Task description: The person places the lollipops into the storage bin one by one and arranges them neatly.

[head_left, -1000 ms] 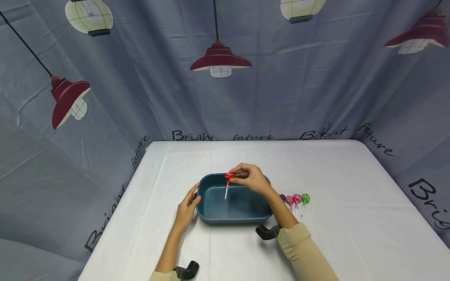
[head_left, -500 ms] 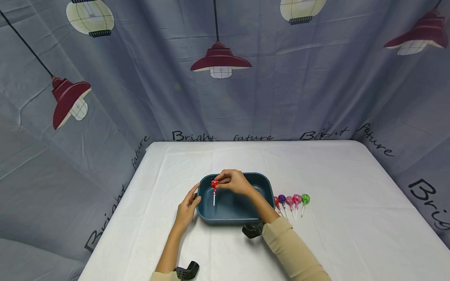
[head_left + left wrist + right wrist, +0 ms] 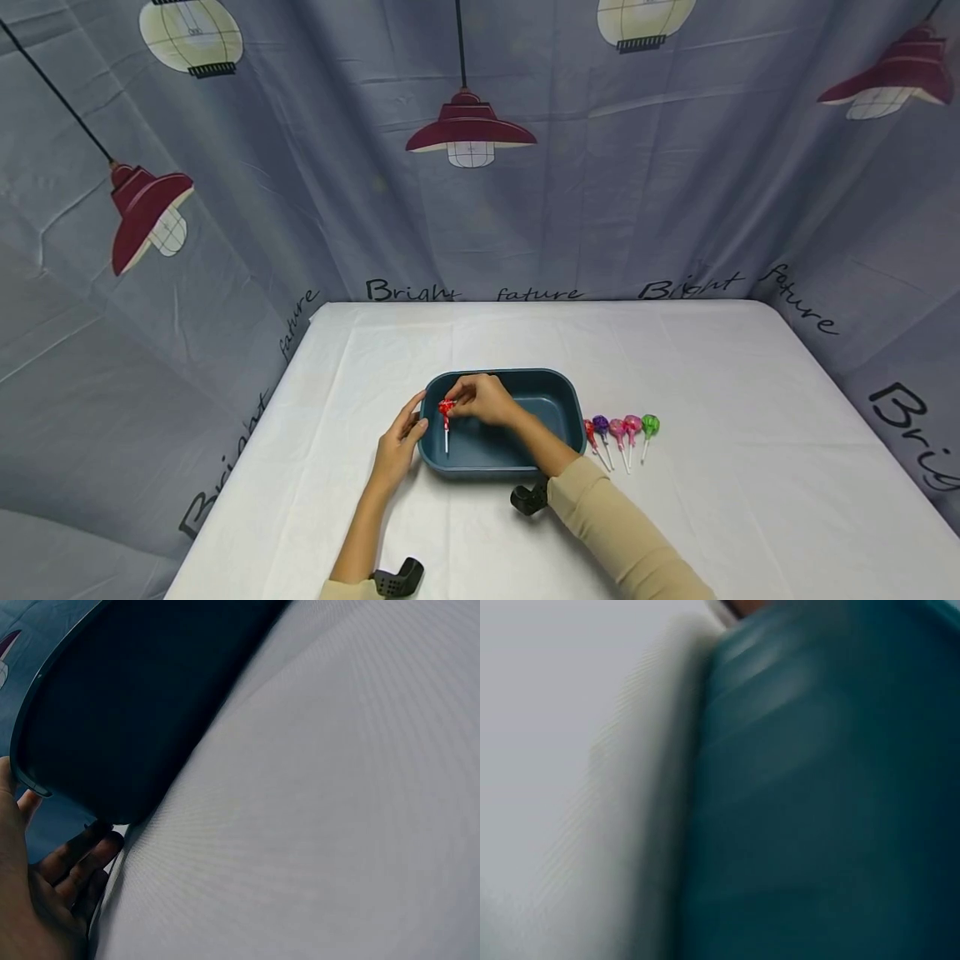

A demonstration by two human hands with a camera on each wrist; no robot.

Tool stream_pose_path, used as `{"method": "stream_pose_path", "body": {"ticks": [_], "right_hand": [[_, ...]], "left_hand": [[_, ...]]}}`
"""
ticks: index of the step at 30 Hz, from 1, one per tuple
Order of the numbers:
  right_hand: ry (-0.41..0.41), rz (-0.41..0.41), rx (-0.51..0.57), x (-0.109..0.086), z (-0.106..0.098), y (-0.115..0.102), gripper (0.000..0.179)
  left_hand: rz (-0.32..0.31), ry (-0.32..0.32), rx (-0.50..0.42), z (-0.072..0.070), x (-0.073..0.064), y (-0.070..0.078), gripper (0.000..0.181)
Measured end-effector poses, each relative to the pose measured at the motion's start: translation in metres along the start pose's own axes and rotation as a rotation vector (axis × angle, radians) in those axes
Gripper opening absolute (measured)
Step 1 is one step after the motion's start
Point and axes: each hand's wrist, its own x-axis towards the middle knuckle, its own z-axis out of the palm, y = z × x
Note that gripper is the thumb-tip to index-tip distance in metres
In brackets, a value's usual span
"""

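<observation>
My right hand (image 3: 486, 400) pinches a red-wrapped lollipop (image 3: 447, 407) by its head, inside the left part of a dark teal rectangular tray (image 3: 551, 408). The lollipop's white stick points down toward the near side. At the tray's left end, my left hand (image 3: 397, 446) holds the rim and outer wall. In the left wrist view, that hand's fingers (image 3: 82, 859) bend against the tray's (image 3: 120, 712) underside edge. The right wrist view is blurred and shows mostly the tray's outer wall (image 3: 780, 802), with the lollipop out of sight there.
Right of the tray several lollipops lie in a row on the white cloth: a red one (image 3: 589, 430), a purple one (image 3: 601, 424), two pink ones (image 3: 617, 428), and a green one (image 3: 650, 425). A grey-blue curtain (image 3: 600, 208) hangs behind the table.
My right hand has carried the red lollipop leftward, then lower into the tray's left side. The red and purple lollipops on the cloth came out from behind my arm. My left hand stayed put.
</observation>
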Motion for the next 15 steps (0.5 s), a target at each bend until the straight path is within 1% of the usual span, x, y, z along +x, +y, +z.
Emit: {"method": "stream_pose_path", "body": {"ticks": [8,12,15], "right_hand": [[-0.032,0.028,0.046,-0.0016,0.0061,-0.0015,0.019],[-0.058,0.027,0.049,-0.0036,0.0083,-0.0029,0.019],[-0.054,0.038,0.039,-0.0041,0.0098,-0.0021,0.019]], "left_hand": [[-0.005,-0.014,-0.029,-0.0010,-0.0004,0.0013,0.044],[0.001,-0.017,-0.034,-0.0009,0.0004,0.0012,0.044],[0.003,-0.020,-0.040,-0.0008,0.0006,0.0010,0.044]]}}
